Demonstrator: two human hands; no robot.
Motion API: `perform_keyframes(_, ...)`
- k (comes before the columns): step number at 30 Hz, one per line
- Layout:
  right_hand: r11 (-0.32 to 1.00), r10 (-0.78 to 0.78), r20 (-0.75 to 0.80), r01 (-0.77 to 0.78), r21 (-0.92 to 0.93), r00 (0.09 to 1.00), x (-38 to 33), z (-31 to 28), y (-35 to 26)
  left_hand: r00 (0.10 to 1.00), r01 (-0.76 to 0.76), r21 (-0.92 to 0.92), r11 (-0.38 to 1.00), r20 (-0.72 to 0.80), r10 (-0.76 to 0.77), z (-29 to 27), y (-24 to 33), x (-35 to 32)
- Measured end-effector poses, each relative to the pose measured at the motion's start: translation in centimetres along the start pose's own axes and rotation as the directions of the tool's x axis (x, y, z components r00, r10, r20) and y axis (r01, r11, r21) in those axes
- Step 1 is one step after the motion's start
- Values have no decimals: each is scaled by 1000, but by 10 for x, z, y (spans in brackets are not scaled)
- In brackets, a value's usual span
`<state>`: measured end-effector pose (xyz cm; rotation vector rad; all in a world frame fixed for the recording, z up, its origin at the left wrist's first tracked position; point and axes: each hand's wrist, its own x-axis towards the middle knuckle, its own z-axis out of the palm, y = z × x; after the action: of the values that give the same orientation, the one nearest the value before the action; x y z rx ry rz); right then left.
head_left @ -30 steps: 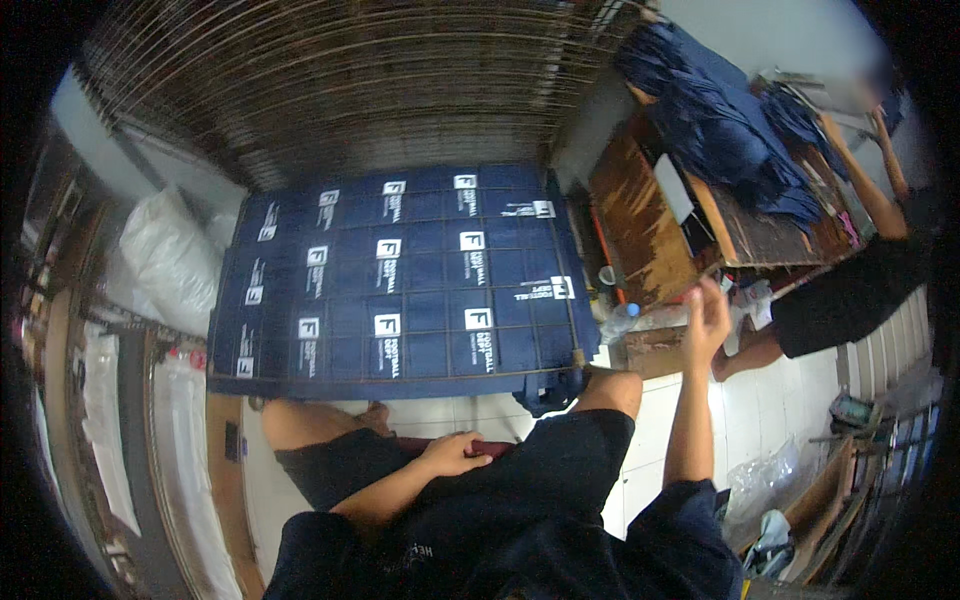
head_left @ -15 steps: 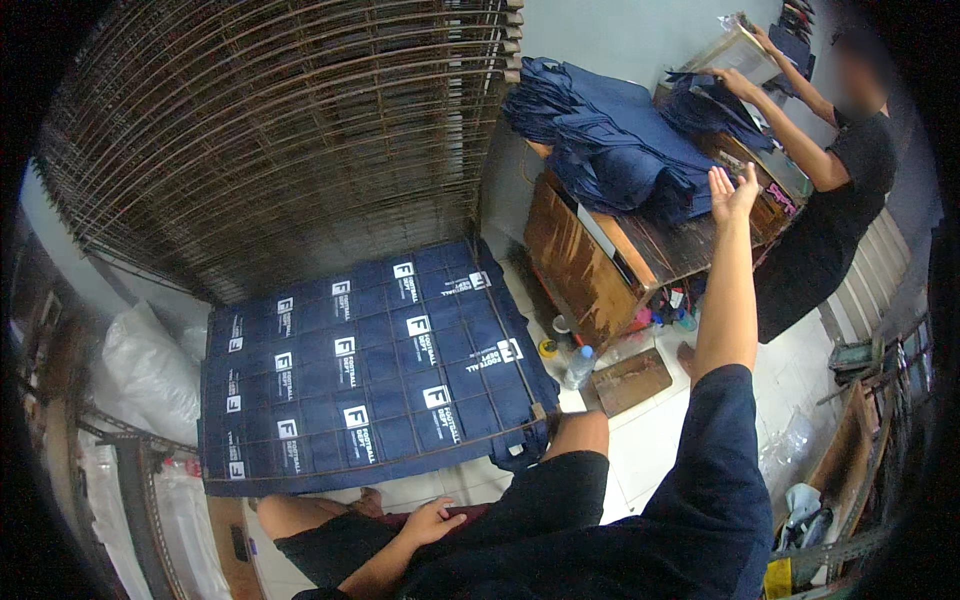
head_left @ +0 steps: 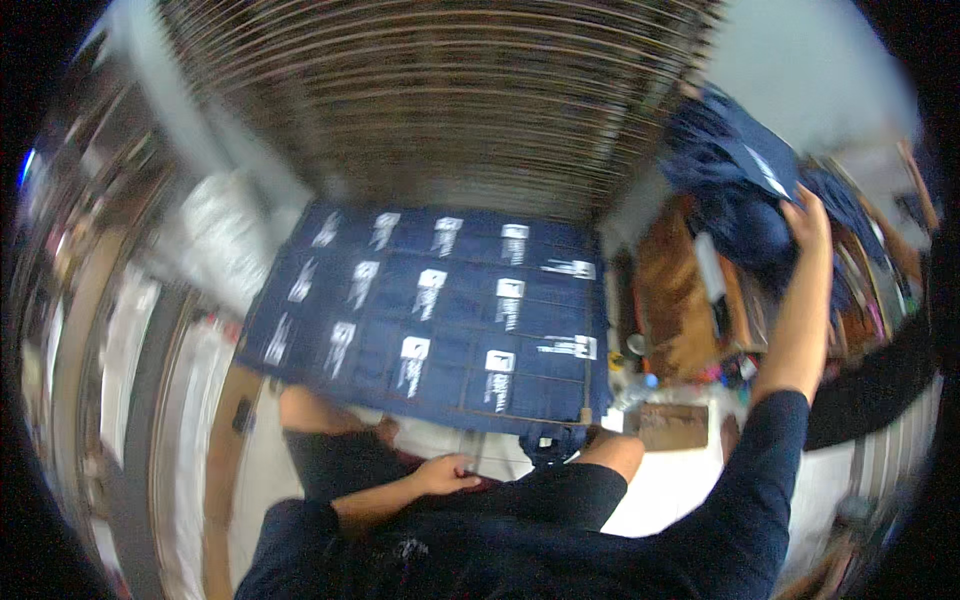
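Note:
My right hand (head_left: 808, 222) is stretched out to the right and rests on a heap of dark blue cloth (head_left: 740, 180) piled on a wooden table (head_left: 672, 290). The picture is blurred, so its grip is unclear. My left hand (head_left: 447, 473) lies on my thigh, fingers loosely curled, with nothing in it. In front of me a flat rack (head_left: 440, 320) carries rows of dark blue cloth pieces, each with a white printed patch.
A tall stack of wire racks (head_left: 440, 100) stands behind the flat rack. White bags (head_left: 225, 240) lie at the left. Another person in dark clothes (head_left: 870, 390) is at the far right beside the wooden table. Small bottles (head_left: 640, 385) sit by the table's foot.
My right arm has come down from a raised reach onto the blue cloth heap. The view has swung left and blurred. My left hand stays on my thigh.

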<state>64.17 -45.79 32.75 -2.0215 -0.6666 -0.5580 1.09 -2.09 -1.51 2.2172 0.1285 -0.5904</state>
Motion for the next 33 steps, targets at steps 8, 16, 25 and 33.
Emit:
perform_keyframes(8, 542, 566, -266, -110, 833, 780, 39, -5, -46, 934, -289, -106, 951, -250, 256, -21, 51, 22)
perform_keyframes(16, 713, 291, -481, 147, 685, 827, -159, 144, -343, 621, -763, -542, 354, -461, 634, -136, 247, 36)
perform_keyframes(25, 607, 473, -231, -125, 785, 850, -277, 304, -412, 801, -507, -859, -69, -440, -406, -158, 227, 10)
perform_keyframes(33, 601, 498, -170, -198, 774, 850, -315, 374, -436, 789, -557, -776, 296, -606, -104, -140, 120, -33)
